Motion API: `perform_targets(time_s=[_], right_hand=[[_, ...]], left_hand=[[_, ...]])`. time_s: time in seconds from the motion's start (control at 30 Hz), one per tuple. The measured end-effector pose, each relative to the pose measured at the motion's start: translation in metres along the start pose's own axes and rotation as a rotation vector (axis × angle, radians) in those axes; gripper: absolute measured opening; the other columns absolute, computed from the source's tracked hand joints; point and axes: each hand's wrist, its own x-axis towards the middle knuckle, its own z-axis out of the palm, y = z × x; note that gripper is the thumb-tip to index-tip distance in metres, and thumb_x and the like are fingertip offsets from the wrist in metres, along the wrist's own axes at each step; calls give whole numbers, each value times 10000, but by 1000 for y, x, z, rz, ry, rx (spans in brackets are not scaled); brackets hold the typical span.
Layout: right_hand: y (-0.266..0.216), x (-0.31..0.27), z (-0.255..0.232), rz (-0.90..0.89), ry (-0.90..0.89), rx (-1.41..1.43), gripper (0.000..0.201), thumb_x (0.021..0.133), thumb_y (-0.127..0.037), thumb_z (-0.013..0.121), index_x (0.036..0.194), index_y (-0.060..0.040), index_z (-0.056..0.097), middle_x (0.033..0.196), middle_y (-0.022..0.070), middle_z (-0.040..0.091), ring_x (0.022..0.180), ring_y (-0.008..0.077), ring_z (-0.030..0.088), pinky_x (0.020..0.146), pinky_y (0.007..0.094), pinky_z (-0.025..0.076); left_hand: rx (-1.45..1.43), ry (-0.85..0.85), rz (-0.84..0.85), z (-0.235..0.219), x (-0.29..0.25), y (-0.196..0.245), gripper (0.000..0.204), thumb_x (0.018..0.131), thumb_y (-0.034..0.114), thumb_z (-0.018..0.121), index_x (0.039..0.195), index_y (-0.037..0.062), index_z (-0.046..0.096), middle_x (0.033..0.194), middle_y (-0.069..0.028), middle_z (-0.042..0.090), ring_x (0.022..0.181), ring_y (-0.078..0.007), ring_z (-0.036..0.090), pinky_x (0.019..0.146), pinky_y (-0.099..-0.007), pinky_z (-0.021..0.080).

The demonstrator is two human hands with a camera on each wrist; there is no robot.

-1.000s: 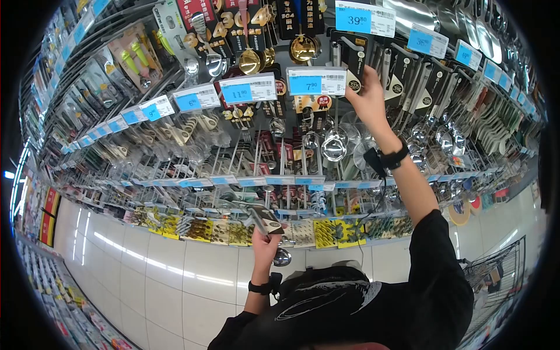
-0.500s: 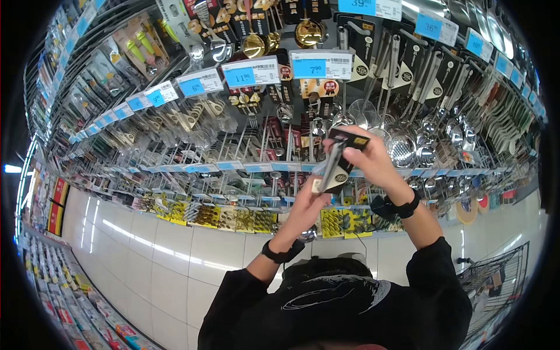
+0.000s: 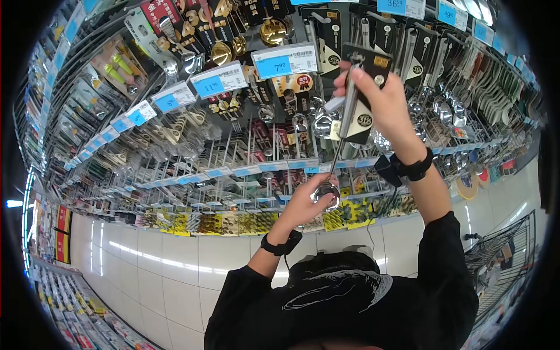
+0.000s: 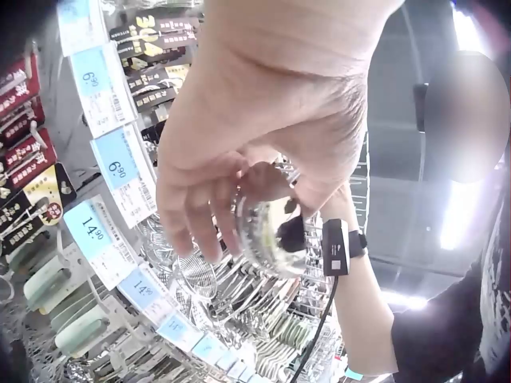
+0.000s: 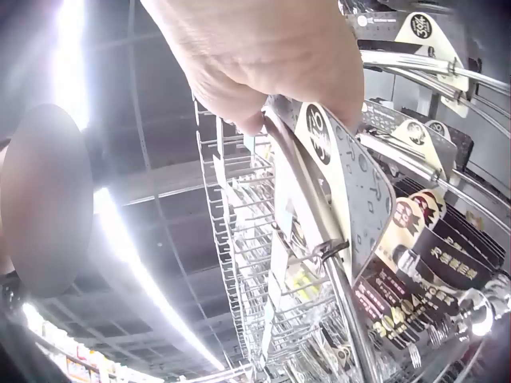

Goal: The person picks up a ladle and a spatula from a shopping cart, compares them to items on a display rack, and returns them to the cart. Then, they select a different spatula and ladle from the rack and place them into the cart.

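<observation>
A steel ladle (image 3: pixel 325 196) on a black and cream card (image 3: pixel 363 132) spans both hands in the head view. At the top, my right hand (image 3: pixel 389 111) grips the handle together with the card, its thumb on the front. Lower down, my left hand (image 3: pixel 302 204) holds the round bowl, thumb over it. The left wrist view has the shiny bowl (image 4: pixel 267 231) between the thumb and fingers. Close up in the right wrist view, a tie fixes the handle (image 5: pixel 307 191) to the card (image 5: pixel 359 199).
Racks of hanging utensils fill the front, with price tags (image 3: pixel 284 61) along their rails. Carded ladles and turners (image 3: pixel 408 52) hang beyond my right hand. A wire shopping cart (image 3: pixel 501 262) stands at the right on the tiled floor (image 3: pixel 192 291).
My right hand came down from the rack to the ladle and now lifts its handle end up and right. The left hand has shifted from near the card to the bowl.
</observation>
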Motion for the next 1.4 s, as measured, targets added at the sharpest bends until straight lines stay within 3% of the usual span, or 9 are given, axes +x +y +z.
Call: perform_targets(time_s=[0.1, 0.17, 0.2, 0.3, 0.47, 1.17, 1.23, 1.3, 1.4], right_hand=[[-10, 17, 0, -66, 6, -6, 351, 938, -199, 506, 1143, 85, 527, 883, 108, 635, 768, 165, 632, 723, 291, 522], [-11, 25, 2, -90, -20, -56, 323, 932, -199, 518, 1117, 65, 526, 881, 113, 636, 766, 165, 633, 719, 293, 524], [-12, 28, 6, -99, -31, -54, 323, 932, -199, 518, 1117, 65, 526, 881, 113, 636, 766, 165, 633, 719, 293, 524], [-11, 36, 14, -156, 13, -39, 265, 905, -207, 572, 1043, 8, 501, 844, 108, 653, 746, 137, 630, 706, 269, 507], [-4, 47, 18, -213, 4, -106, 247, 889, -137, 584, 1048, -2, 452, 824, 88, 644, 710, 122, 613, 673, 257, 492], [21, 78, 4, -251, 14, -21, 338, 891, -138, 582, 1108, 21, 376, 904, 105, 589, 766, 159, 625, 577, 288, 547], [27, 87, 4, -351, 133, -294, 366, 879, -171, 614, 1108, 10, 392, 903, 101, 603, 786, 145, 611, 600, 276, 515], [45, 104, -4, -416, 193, -401, 423, 846, -240, 663, 1092, 13, 429, 907, 108, 616, 763, 128, 581, 671, 250, 457], [62, 123, -15, -387, 259, -582, 513, 807, -324, 686, 1095, 22, 440, 783, 131, 620, 626, 158, 582, 566, 298, 459]], left_hand=[[16, 39, -70, -3, -5, -6, 347, 861, 104, 566, 1191, 29, 492, 1040, -77, 609, 967, -156, 582, 819, -294, 465], [-219, 87, -190, 1, -3, -7, 316, 934, 165, 490, 1210, 16, 454, 989, -110, 622, 732, -128, 644, 584, -252, 525], [-315, 143, -258, 7, -1, 3, 303, 961, 224, 450, 1182, 17, 456, 878, -83, 626, 540, -97, 607, 423, -216, 466], [-333, 159, -284, 5, 9, -7, 329, 958, 271, 460, 1185, 33, 454, 864, -90, 601, 442, -109, 556, 400, -222, 423], [-167, 212, -329, 10, 19, -14, 372, 960, 343, 440, 1146, 22, 466, 596, -32, 527, 390, -90, 502, 375, -225, 388], [-293, 291, -247, 27, 33, -24, 389, 942, 303, 491, 1160, -15, 442, 605, -63, 564, 406, -104, 510, 372, -231, 388], [-371, 287, -291, 24, 38, -25, 465, 938, 287, 502, 1260, -15, 357, 607, -66, 555, 418, -109, 512, 387, -239, 397], [-379, 292, -272, 24, 43, -30, 299, 960, 243, 466, 1187, 61, 396, 632, -38, 557, 459, -98, 527, 424, -222, 402], [-463, 264, -275, 20, 53, -23, 498, 950, 206, 482, 1348, 75, 214, 766, -75, 542, 554, -129, 567, 489, -255, 451]])
